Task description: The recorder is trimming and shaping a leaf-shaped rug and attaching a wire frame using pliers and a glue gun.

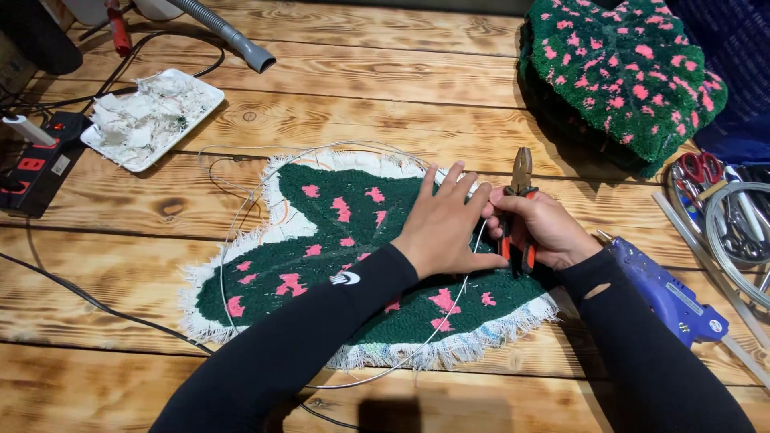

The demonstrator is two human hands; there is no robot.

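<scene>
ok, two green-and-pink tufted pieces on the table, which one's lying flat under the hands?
The leaf-shaped tufted piece at centre, white fringe showing, with the left hand pressed on it. The other tufted piece sits bunched up at the far right corner, untouched.

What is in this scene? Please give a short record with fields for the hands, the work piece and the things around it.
left hand: flat on the rug, fingers spread
right hand: grips pliers, nose pointing up
rug: green, pink spots, white fringe, lies on the table
wire: thin, loops along the rug edge
glue gun: blue, right of the rug
tray: white, holds scraps
stack: more green rugs, far right
scissors: red handles
</scene>
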